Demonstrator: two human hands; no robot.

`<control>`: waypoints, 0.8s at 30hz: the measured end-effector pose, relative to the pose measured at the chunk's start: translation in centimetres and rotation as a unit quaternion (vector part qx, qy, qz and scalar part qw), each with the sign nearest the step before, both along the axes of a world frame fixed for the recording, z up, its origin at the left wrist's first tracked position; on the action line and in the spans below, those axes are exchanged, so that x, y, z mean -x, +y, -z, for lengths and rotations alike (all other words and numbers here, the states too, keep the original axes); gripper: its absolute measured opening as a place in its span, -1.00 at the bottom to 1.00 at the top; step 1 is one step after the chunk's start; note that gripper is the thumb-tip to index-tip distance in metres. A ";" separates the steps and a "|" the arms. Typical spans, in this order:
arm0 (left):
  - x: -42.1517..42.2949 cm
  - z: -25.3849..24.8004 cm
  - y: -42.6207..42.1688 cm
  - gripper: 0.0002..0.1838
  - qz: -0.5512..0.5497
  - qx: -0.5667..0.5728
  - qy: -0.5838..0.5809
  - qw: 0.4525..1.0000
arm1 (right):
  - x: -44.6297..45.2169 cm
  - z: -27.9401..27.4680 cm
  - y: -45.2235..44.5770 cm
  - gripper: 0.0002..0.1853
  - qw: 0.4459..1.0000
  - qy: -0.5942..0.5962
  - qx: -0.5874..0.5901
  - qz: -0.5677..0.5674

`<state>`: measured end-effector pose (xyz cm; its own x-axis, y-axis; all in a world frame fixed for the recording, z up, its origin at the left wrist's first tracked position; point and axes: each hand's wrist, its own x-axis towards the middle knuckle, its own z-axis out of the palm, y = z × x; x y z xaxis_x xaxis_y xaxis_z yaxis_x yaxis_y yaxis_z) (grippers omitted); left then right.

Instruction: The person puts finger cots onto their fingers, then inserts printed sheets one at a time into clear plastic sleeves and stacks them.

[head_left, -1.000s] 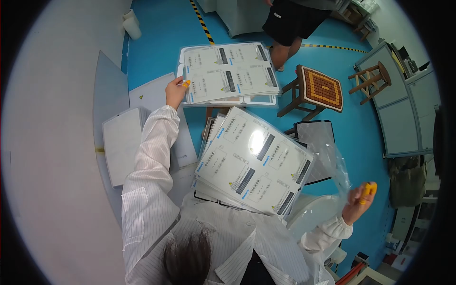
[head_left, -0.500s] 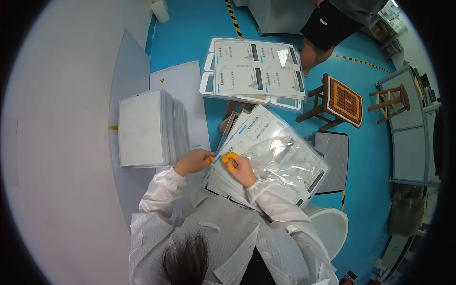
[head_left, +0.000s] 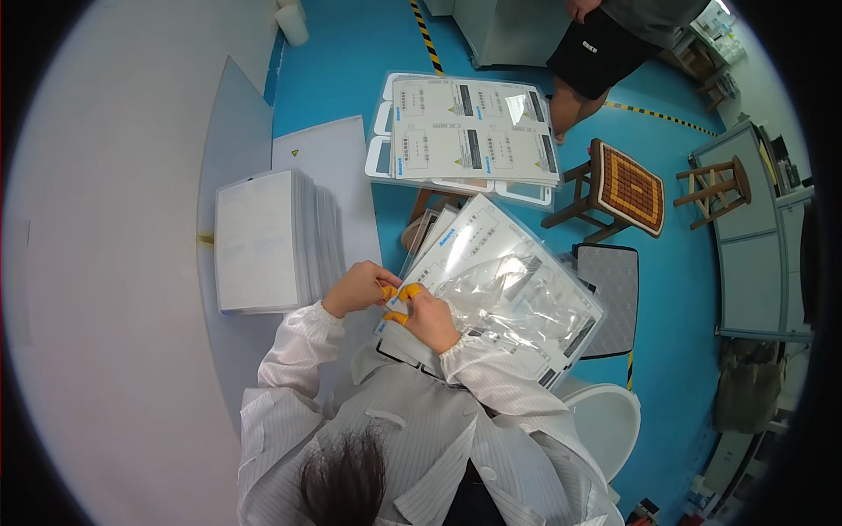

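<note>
A stack of white printed sheets (head_left: 478, 241) with blue lettering lies at a slant before me. Crumpled clear plastic film (head_left: 517, 294) covers part of the top sheet. My left hand (head_left: 358, 289) is closed in a pinch at that sheet's left corner, thumb and finger together. Right beside it, my right hand (head_left: 426, 319) pinches the same corner from above, its wrist resting over the stack. Yellow finger cots cover fingertips on both hands. Whether a film edge is between the fingertips is too small to tell.
Beyond lies another pile of printed sheets (head_left: 474, 131). To the left, a stack of white panels (head_left: 254, 241) stands on a grey surface (head_left: 329, 145). A wooden stool with a beaded cover (head_left: 627, 188), a white round stool (head_left: 605, 425) and a standing person (head_left: 596, 53) are on the right.
My right hand has shifted slightly left and down, its fingers now closer to my left hand at the corner. The left hand has risen slightly. The view has shifted a little.
</note>
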<state>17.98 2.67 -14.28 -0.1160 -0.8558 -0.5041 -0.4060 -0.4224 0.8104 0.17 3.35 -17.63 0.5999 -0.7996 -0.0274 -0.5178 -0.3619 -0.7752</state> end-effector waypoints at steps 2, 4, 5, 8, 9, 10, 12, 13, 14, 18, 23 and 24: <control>-0.1 0.1 0.3 -0.78 0.009 0.015 -0.019 1.000 | -0.2 0.6 0.1 -0.61 0.999 0.001 0.013 0.045; -0.2 0.4 0.3 -0.80 -0.013 0.006 0.006 1.000 | 0.2 1.2 -0.4 -0.60 0.996 -0.027 -0.010 0.082; -0.2 0.4 0.3 -0.80 -0.013 0.006 0.006 1.000 | 0.4 1.3 -0.6 -0.59 0.991 -0.054 -0.033 0.120; -0.1 0.1 0.0 -0.80 -0.010 0.003 -0.010 1.000 | 0.1 0.0 0.8 -0.63 0.999 -0.026 0.003 0.036; 0.0 -0.1 -0.1 -0.79 -0.005 0.004 -0.008 1.000 | -0.1 0.1 1.2 -0.63 0.999 -0.026 0.004 0.036; 0.0 -0.2 -0.1 -0.79 -0.002 0.004 -0.007 1.000 | -0.3 0.4 1.5 -0.66 0.999 -0.017 0.010 0.045; 0.2 -0.9 0.0 -0.79 -0.002 0.007 -0.003 1.000 | -0.2 1.1 1.4 -0.68 0.999 -0.007 0.016 0.049; 0.2 -1.1 0.0 -0.79 0.003 0.011 0.001 1.000 | 0.1 1.3 0.7 -0.67 0.996 -0.024 0.022 0.083; 0.1 -0.9 0.1 -0.79 0.002 0.013 0.001 1.000 | 0.5 1.4 0.1 -0.67 0.992 -0.041 0.029 0.119; 0.1 0.0 -0.1 -0.79 0.003 0.010 -0.011 1.000 | 1.6 0.1 -1.2 -0.66 0.989 -0.029 -0.004 0.148; 0.0 0.2 0.0 -0.80 -0.009 0.005 0.000 1.000 | -0.4 0.2 1.2 -0.57 0.999 -0.010 0.011 0.043; 0.1 0.0 0.1 -0.80 -0.012 0.007 0.009 1.000 | -0.4 0.6 1.0 -0.58 0.998 -0.010 0.007 0.058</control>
